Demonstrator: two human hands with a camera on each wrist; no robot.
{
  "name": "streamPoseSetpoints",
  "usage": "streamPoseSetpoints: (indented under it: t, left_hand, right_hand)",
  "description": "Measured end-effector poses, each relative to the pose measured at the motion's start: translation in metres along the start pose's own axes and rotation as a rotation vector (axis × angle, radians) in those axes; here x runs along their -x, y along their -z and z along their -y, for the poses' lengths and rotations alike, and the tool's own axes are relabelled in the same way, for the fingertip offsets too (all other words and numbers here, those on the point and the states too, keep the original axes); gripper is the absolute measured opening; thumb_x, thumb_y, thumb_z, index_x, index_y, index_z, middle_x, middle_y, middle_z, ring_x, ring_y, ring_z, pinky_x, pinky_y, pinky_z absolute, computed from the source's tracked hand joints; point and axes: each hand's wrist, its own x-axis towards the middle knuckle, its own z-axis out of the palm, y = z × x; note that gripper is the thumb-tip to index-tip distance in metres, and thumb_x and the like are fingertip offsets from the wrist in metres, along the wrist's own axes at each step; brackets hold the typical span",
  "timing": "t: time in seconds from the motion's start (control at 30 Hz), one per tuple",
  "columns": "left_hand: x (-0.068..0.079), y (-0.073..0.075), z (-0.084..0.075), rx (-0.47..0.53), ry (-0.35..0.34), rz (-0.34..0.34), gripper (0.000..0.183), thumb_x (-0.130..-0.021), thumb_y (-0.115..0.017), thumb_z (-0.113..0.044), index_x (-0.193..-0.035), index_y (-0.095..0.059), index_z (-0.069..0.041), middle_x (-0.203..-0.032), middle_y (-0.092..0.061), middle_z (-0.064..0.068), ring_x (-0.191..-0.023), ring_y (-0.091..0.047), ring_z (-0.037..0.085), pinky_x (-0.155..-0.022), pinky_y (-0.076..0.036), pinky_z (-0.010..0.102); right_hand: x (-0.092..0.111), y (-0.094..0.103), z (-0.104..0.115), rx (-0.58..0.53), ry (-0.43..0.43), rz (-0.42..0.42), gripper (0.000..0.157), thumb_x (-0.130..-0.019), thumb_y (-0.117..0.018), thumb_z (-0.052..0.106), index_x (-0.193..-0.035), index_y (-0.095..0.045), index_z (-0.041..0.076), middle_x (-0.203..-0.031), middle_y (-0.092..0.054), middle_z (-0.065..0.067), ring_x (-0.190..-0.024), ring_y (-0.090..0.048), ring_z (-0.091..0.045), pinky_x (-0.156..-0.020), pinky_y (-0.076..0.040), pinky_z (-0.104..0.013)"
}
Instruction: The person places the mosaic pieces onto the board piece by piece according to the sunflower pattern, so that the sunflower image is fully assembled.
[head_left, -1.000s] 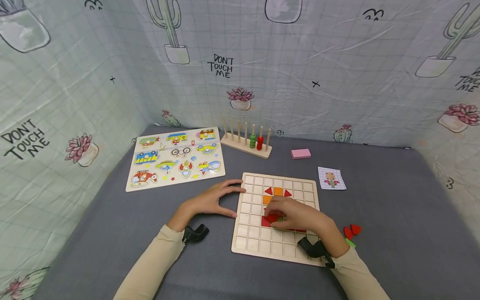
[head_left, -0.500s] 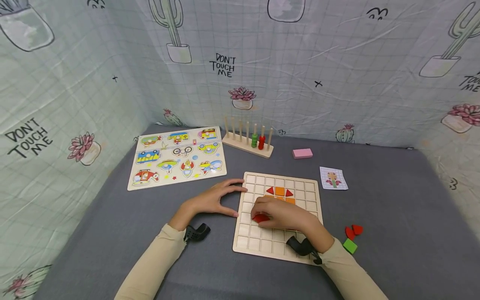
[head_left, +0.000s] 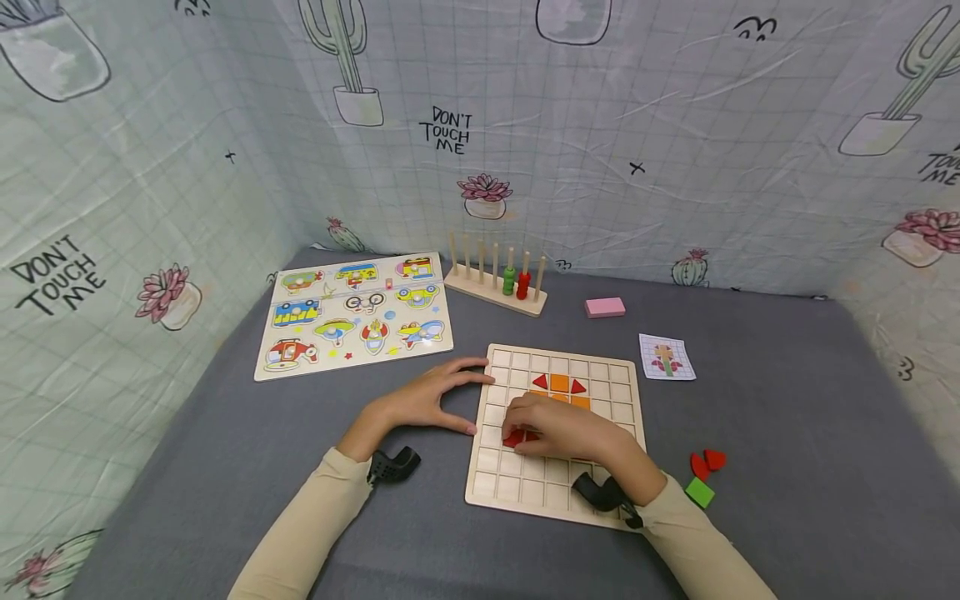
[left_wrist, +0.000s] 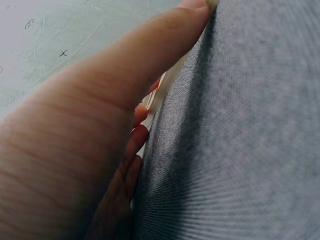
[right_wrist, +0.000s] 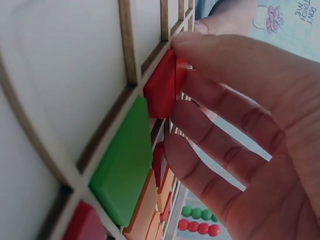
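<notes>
The square wooden grid board (head_left: 525, 492) lies on the grey cloth. My left hand (head_left: 420, 402) rests along its left edge, with fingers and thumb spread and touching the rim. Over the board's middle left, my right hand (head_left: 564, 427) pinches a red petal-shaped piece (right_wrist: 181, 74) between thumb and fingertips, low at the grid. Beside it another red piece (right_wrist: 160, 89) sits in a cell, and a green square tile (right_wrist: 122, 162) adjoins that. Further up are an orange square (head_left: 559, 382) and red triangles (head_left: 578, 387). My right hand hides part of the pattern in the head view.
Right of the board lie red pieces (head_left: 715, 459) and a green tile (head_left: 700, 492). A pattern card (head_left: 667, 357) and pink block (head_left: 604, 307) are behind them. At the back stand a peg rack (head_left: 495, 290) with beads and a vehicle puzzle (head_left: 352, 317).
My right hand has moved left over the board with the red piece and lowered it to the grid. The loose green tile came out from behind my forearm. My left hand stays put.
</notes>
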Motion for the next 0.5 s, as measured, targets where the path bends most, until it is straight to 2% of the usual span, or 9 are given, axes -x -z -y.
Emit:
streamPoseSetpoints:
  t: [0.17, 0.5]
  left_hand:
    - [0.0004, 0.0010, -0.0007, 0.004, 0.003, 0.001, 0.072, -0.081, -0.080, -0.039, -0.144, -0.048, -0.025, -0.157, -0.028, 0.000, -0.144, -0.027, 0.027, -0.112, -0.026, 0.054]
    - [-0.0004, -0.0009, 0.0008, -0.007, 0.004, 0.000, 0.071, -0.081, -0.079, -0.040, -0.144, -0.049, -0.024, -0.157, -0.028, 0.001, -0.144, -0.027, 0.027, -0.112, -0.026, 0.054]
  right_hand:
    - [0.0012, -0.0009, -0.0009, 0.009, 0.014, -0.009, 0.004, -0.091, -0.070, 0.014, -0.095, -0.071, 0.013, -0.091, -0.064, 0.006, -0.086, -0.052, -0.011, -0.081, -0.046, -0.025]
    - [0.0098, 0.0004, -0.0013, -0.049, -0.035, -0.039, 0.007, -0.092, -0.068, 0.013, -0.097, -0.072, 0.012, -0.093, -0.063, 0.004, -0.086, -0.054, -0.009, -0.080, -0.048, -0.024]
